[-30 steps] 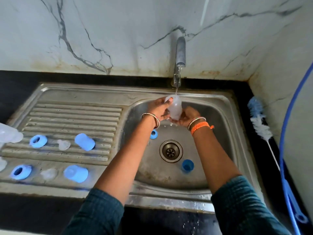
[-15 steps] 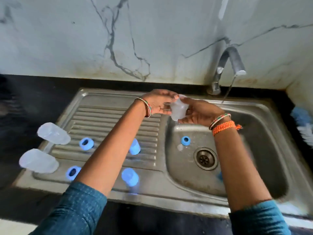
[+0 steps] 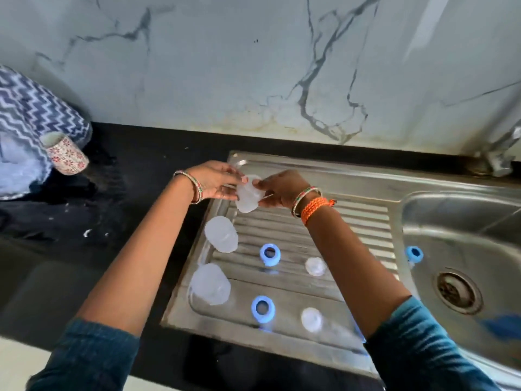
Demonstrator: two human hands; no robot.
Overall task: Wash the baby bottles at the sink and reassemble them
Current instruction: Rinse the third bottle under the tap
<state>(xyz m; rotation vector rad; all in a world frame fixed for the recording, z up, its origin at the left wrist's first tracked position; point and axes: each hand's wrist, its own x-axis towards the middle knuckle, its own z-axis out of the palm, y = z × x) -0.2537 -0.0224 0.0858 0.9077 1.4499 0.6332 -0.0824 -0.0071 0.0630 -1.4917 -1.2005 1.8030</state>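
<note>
You are holding a clear bottle (image 3: 248, 196) with both hands over the far left corner of the drainboard (image 3: 293, 235): your left hand (image 3: 217, 180) and right hand (image 3: 282, 189) are gripping it from each side. Two more bottles (image 3: 221, 234) are lying below it.

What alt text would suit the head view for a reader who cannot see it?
Both hands, left hand and right hand, hold a clear baby bottle over the far left corner of a steel drainboard. Two more clear bottles, blue rings and clear teats lie on it; the sink basin is at right.
</note>
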